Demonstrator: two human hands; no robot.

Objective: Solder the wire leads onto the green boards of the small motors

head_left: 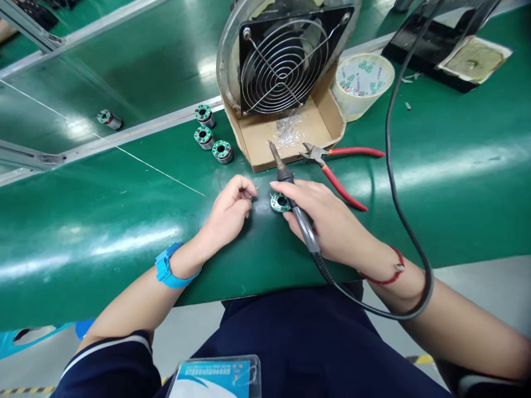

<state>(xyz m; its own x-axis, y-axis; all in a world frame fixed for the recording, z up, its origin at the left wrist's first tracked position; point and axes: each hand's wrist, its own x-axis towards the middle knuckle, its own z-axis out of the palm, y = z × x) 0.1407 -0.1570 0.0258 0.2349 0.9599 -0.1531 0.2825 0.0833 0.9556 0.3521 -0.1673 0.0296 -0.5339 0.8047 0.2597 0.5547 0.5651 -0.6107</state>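
My right hand (pixel 327 221) is closed around a soldering iron (pixel 305 225), whose tip points up and away toward the cardboard box. The fingers of this same hand also rest about a small round motor part with a green circuit board (pixel 280 203) on its top. Opposite it, on the left, my left hand (pixel 230 213) is closed in a pinch. A thin metal pin (pixel 256 189) sticks out at its fingertips, very small in view. Just beyond my right hand lie red-handled cutting pliers (pixel 317 155), their jaws apart against the box edge.
Three similar motor parts (pixel 204 137) stand at the back left, with another (pixel 109 119) farther off. A fan (pixel 282 72) stands in a cardboard box (pixel 265 155) with loose metal pins. Beside it are a tape roll (pixel 348 105) and a black stand with sponge (pixel 475 59). The iron's cable (pixel 392 166) loops over my right forearm.
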